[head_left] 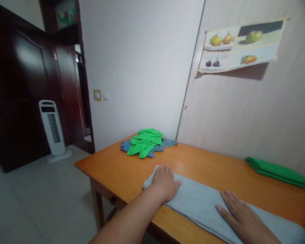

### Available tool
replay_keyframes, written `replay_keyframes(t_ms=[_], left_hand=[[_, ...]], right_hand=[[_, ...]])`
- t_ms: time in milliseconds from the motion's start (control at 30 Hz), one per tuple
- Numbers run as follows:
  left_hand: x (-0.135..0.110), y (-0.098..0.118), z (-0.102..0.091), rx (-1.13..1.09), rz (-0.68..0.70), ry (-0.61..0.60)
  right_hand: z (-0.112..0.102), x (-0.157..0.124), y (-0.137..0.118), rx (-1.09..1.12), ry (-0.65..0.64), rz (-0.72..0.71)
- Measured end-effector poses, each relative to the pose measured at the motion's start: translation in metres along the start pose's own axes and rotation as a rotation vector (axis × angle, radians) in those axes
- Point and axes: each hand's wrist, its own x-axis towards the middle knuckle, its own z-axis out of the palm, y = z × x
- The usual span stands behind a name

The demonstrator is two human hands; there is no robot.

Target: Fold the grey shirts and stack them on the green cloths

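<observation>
A long grey cloth (200, 203), folded into a strip, lies along the near edge of the wooden table (218, 169). My left hand (165, 183) rests flat on its left end, fingers stretched out and together. My right hand (241, 217) lies flat on the cloth further right, fingers spread and open. Neither hand grips anything.
A crumpled green cloth (144, 140) lies on a blue cloth (167, 144) at the table's far left corner. A folded green cloth (277, 171) sits at the right by the wall. A white tower fan (53, 130) stands on the tiled floor beside a dark wooden door.
</observation>
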Motion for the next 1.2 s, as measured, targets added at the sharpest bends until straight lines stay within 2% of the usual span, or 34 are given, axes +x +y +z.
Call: replay_keyframes(t_ms=[167,533,767,867,1033,1200], left_hand=[[-0.008,-0.004,0.004,-0.028,-0.033,-0.005],[-0.006,-0.010,0.012,-0.044,-0.043,0.044],[0.000,-0.024,-0.005,-0.106,0.011,-0.032],[-0.003,-0.031,-0.007,-0.081,0.039,-0.020],[-0.010,-0.032,0.002,-0.015,-0.010,0.041],[-0.012,-0.029,0.005,0.009,-0.034,0.046]], right_hand=[[0.004,0.001,0.008,-0.005,-0.013,-0.059],[-0.001,0.001,-0.006,-0.015,0.000,0.036],[-0.011,-0.001,-0.014,-0.043,-0.035,0.042],[-0.014,-0.002,-0.017,-0.041,-0.022,0.049],[-0.019,-0.004,-0.023,-0.030,-0.044,0.063],[-0.026,-0.004,-0.031,-0.038,-0.072,0.076]])
